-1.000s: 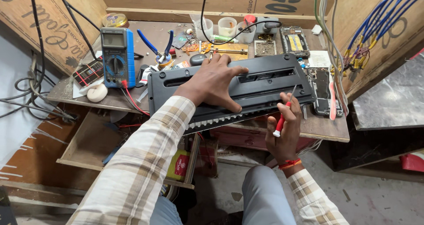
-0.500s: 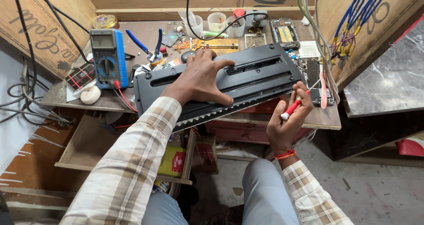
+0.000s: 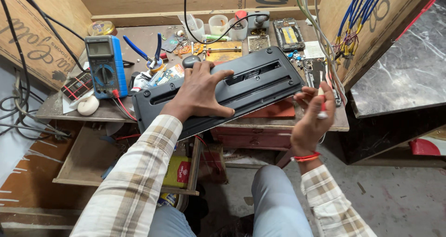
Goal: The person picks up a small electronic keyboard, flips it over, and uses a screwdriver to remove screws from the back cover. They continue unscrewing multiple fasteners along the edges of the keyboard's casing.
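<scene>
Plywood panels wall in a cluttered wooden desk (image 3: pixel 278 123), where a long black plastic casing (image 3: pixel 223 90) lies slantwise near the front edge, its near end overhanging. It looks rigid, fairly light and smooth, best taken by its long edges or slots. The left hand (image 3: pixel 200 95) presses flat on its middle, fingers spread. The right hand (image 3: pixel 311 118), off the casing's right end, is closed around a small red-handled screwdriver (image 3: pixel 321 102). Left of the casing stands a blue multimeter (image 3: pixel 106 65). Below the casing, under the desk, sits a yellow packet with a red label (image 3: pixel 179 172).
</scene>
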